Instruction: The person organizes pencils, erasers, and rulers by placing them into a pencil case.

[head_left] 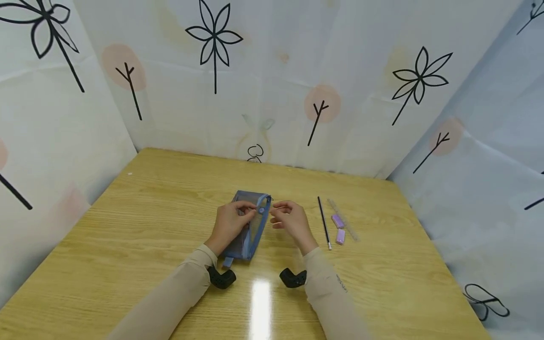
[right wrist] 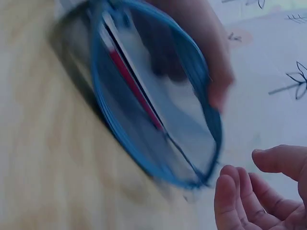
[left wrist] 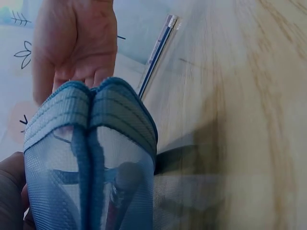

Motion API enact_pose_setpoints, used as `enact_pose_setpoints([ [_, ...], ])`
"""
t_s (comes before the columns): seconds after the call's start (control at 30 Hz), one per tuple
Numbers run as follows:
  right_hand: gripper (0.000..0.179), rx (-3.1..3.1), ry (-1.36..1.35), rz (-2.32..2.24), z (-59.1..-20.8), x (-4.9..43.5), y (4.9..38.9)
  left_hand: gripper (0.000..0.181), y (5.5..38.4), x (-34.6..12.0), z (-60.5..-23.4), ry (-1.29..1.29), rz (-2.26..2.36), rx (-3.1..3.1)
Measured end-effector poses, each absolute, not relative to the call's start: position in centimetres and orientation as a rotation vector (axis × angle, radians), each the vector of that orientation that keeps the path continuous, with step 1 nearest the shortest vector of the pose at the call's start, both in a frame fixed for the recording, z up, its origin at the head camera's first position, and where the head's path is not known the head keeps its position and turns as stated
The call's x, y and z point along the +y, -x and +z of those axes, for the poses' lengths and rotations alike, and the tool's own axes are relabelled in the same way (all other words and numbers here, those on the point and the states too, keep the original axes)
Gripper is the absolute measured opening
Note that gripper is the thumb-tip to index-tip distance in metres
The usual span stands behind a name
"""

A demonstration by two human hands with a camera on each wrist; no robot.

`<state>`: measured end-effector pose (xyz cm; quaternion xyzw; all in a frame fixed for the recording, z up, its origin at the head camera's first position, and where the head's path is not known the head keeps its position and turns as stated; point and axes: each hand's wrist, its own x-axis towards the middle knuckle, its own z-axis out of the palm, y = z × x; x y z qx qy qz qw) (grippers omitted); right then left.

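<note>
A blue mesh zip pouch (head_left: 238, 245) lies on the table in front of me, its mouth gaping to the right. My left hand (head_left: 227, 224) pinches the upper edge of that mouth between thumb and fingers. Inside the pouch, the right wrist view shows a red pen (right wrist: 132, 88) and another slim, dark-and-white stick beside it. My right hand (head_left: 293, 223) hovers just right of the opening, apart from the pouch, fingers loosely bent with nothing held. The left wrist view looks at the pouch's seamed end (left wrist: 60, 112), with the right hand (left wrist: 91, 43) beyond it.
Right of my hands lie a dark pencil (head_left: 324, 222), a clear ruler (head_left: 350, 230), a purple eraser (head_left: 337, 221) and a second purple eraser (head_left: 340, 237). The wooden table (head_left: 178, 189) meets patterned cloth walls (head_left: 272, 71) at the back and sides.
</note>
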<state>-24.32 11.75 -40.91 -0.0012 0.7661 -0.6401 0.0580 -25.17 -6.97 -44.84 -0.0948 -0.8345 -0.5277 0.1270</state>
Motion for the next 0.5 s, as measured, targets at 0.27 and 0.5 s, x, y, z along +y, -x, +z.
enact_pose_setpoints([
  [0.27,0.033,2.74,0.01,-1.573,-38.1,21.3,26.7,0.012,25.0,-6.9,-44.9,0.278,-1.548,-2.446],
  [0.5,0.039,2.963,-0.129,-1.098,-37.8,27.3,28.1,0.01,25.0,-7.1,-45.1,0.271,-1.53,-2.466],
])
